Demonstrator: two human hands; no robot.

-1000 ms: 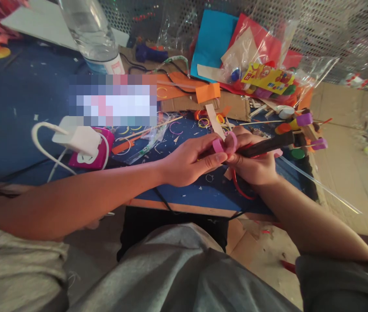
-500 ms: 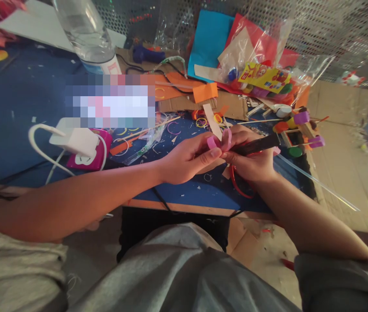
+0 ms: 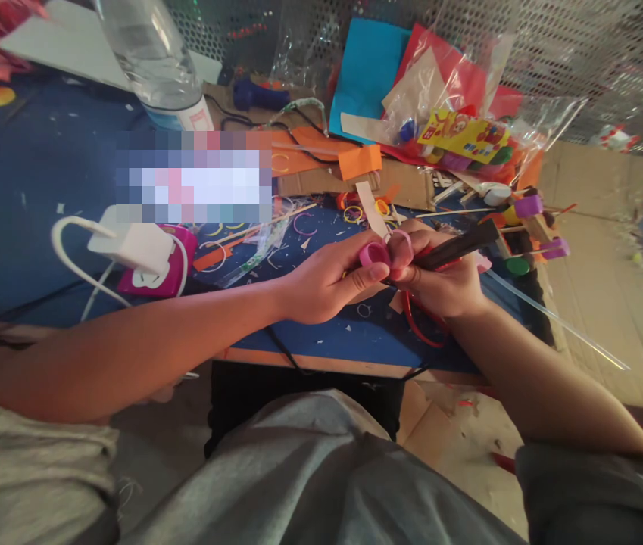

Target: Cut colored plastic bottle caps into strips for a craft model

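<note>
My left hand point(image 3: 326, 284) is closed, pinching a round pink ring point(image 3: 375, 255) between thumb and fingers. Close against it, the fingertips of my right hand point(image 3: 440, 276) grip a thin curl of pink strip point(image 3: 401, 244); whether this joins the ring is hard to tell. Tucked in the right palm are scissors point(image 3: 466, 244), their dark blades pointing away to the right and a red handle loop hanging below the hand. Both hands meet just above the blue tabletop point(image 3: 321, 341). A pale strip of paper point(image 3: 372, 212) lies behind the fingers.
Left of my arms stand a water bottle point(image 3: 167, 76) and a white charger point(image 3: 128, 242) on a magenta socket block point(image 3: 185, 253). Cut rings and scraps litter the middle. Beyond lie coloured sheets point(image 3: 369, 76) and a yellow-labelled plastic bag point(image 3: 466, 136). Wheeled pieces point(image 3: 529, 227) and cardboard point(image 3: 599, 303) are rightward.
The pink piece has turned in my fingers: its left part now shows as a rounder ring, and the curl at the right has tilted. The scissors stay in my right palm.
</note>
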